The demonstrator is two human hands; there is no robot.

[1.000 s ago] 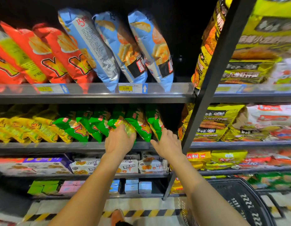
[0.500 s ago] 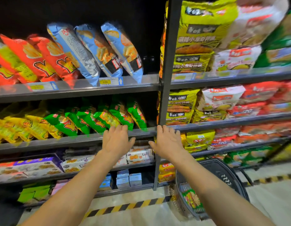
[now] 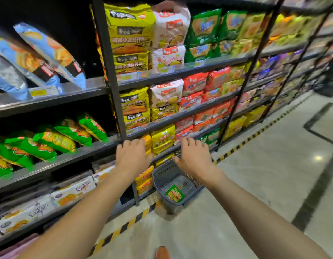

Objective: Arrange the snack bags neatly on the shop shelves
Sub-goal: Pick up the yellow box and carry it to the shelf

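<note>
Both hands have come off the green snack bags (image 3: 68,132) and swung right with the view. Left hand (image 3: 133,158) is now by the shelf post (image 3: 106,62), right hand (image 3: 194,158) over the grey basket (image 3: 161,177) on the floor. Both are palm down, fingers loosely spread, gripping nothing.

The green bags sit well left of the left hand, leaning in a tilted row on their shelf (image 3: 83,153), with orange-yellow print too blurry to read. The row is cut off at the left edge. One more green bag (image 3: 174,193) lies in the basket.
</note>
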